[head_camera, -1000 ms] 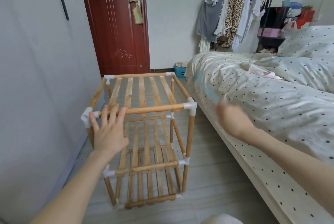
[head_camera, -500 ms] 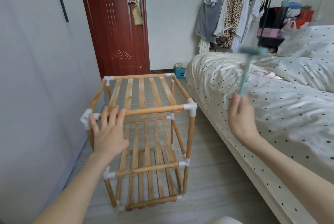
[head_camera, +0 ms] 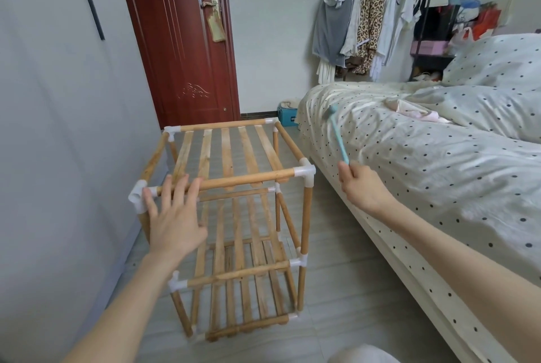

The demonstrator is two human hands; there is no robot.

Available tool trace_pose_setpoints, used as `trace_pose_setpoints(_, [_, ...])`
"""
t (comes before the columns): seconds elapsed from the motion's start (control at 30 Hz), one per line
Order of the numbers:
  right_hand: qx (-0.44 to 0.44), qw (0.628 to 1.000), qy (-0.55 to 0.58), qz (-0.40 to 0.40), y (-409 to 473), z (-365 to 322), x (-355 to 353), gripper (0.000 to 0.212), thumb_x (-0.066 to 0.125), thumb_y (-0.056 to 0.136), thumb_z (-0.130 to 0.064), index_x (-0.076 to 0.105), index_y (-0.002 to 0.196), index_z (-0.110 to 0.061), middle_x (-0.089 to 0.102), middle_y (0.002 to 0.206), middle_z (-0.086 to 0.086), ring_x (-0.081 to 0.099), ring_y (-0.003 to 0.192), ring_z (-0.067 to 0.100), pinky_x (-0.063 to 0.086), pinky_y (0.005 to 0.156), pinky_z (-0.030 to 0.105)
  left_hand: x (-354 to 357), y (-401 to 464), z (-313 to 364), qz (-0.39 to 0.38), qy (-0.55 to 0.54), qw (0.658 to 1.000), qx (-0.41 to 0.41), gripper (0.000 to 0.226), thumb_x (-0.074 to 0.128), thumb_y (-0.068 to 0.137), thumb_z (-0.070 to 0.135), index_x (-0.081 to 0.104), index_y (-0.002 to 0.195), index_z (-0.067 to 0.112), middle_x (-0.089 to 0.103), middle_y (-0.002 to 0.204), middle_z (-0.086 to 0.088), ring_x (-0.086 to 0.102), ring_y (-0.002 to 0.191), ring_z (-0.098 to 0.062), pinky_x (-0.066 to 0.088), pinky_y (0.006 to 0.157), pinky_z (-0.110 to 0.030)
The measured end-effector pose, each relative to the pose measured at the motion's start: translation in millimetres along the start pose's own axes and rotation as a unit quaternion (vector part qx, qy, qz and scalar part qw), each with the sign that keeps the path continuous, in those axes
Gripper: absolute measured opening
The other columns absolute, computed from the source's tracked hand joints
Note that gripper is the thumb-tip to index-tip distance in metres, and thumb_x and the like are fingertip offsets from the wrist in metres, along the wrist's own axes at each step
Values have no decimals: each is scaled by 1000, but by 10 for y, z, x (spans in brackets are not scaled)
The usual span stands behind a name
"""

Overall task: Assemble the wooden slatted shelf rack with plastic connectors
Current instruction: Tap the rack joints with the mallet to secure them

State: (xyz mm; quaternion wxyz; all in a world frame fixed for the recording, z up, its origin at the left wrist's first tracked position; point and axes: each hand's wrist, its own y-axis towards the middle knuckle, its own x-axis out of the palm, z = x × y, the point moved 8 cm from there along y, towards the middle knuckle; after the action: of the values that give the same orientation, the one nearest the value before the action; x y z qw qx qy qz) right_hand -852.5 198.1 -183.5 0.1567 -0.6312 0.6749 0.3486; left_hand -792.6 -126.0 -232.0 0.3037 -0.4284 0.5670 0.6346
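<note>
1. Clearly, the three-tier wooden slatted shelf rack (head_camera: 234, 216) is stood upright on the pale tiled floor (head_camera: 336, 289), between the grey wall (head_camera: 58, 128) and the polka-dot bed (head_camera: 424, 172), with all tiers and white plastic corner connectors apparently fitted.
2. The left hand (head_camera: 172, 216) is laid flat on the near top round wooden rail (head_camera: 234, 179), fingers straight and spread, nothing grasped; the frame is probably being steadied against a blow.
3. A small light-blue plastic mallet (head_camera: 338, 134) is pinched by the end of its handle in the right hand (head_camera: 363, 187), whose fingers are curled around it. The head is raised above the bed edge, up and to the right of the near-right white connector (head_camera: 307, 173).
4. The mallet is judged to be held at its far end for swing, so that the connector can be tapped down onto its post.
5. The task appears nearly finished; only seating of joints seems left.
6. A glancing strike could rock the light frame, which is why the flat left palm is kept on the rail.
</note>
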Motion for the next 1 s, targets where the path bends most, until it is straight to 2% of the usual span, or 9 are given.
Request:
trace_pose_setpoints(0.2, [-62,995,66,-38,281,-412,254,38,35,100,-29,65,91,-8,60,88,0,55,86,18,36,75,26,-146,-135,20,100,-115,988,32,62,25,86,50,50,132,16,48,136,-9,21,141,-33,-8,111,-54])
trace_pose_setpoints(0.3, [-91,988,-26,-122,240,-446,529,37,34,101,-31,63,99,-9,58,95,2,56,100,26,39,80,29,-86,19,-128,60,-181,981,33,64,9,90,56,45,135,27,39,144,5,-1,145,-17,-17,111,-44])
trace_pose_setpoints(0.47, [-201,947,-217,-128,-45,-873,704,31,34,100,-37,49,83,-16,60,85,11,58,86,34,37,70,34,180,272,-489,-33,-117,992,-35,52,5,98,49,26,144,36,3,158,12,-17,144,-14,-19,110,-47])
trace_pose_setpoints(0.57, [-126,957,-17,-259,-213,-1024,837,35,39,99,-36,64,86,-15,66,92,8,60,93,26,42,81,33,325,416,-804,-120,-89,984,-96,48,14,102,36,0,148,40,-13,158,8,-17,144,-20,-13,112,-55])
trace_pose_setpoints(0.63, [-75,926,145,-340,-341,-1161,855,33,43,99,-30,67,86,-13,70,99,9,64,100,22,46,91,30,326,504,-892,-168,-98,974,-116,51,21,103,27,0,149,35,-13,158,5,-14,145,-23,-7,113,-56])
trace_pose_setpoints(0.77, [-118,963,125,-207,-143,-1146,641,36,38,101,-27,66,91,-8,69,99,10,63,97,20,46,86,30,-66,543,-521,-67,-226,969,-75,46,34,101,17,30,147,14,9,159,-7,5,146,-26,5,116,-44])
trace_pose_setpoints(0.87, [-126,986,24,-109,35,-892,496,33,37,100,-29,62,95,-8,61,85,3,56,84,21,42,68,30,-251,289,69,-87,-338,937,26,56,31,96,49,38,142,19,28,153,-3,22,142,-19,18,116,-40])
trace_pose_setpoints(0.93, [-106,990,-34,-85,120,-654,463,31,36,100,-30,58,94,-8,59,87,6,55,86,24,41,72,33,-249,83,391,-147,-295,939,98,77,19,79,75,38,141,34,34,149,7,25,140,-14,21,115,-45])
trace_pose_setpoints(1.0, [-90,990,-76,-73,165,-456,476,30,35,101,-29,52,87,-9,60,89,13,54,91,31,42,79,38,-251,28,483,-124,-173,965,152,67,19,82,73,39,138,42,37,147,13,25,139,-12,14,116,-51])
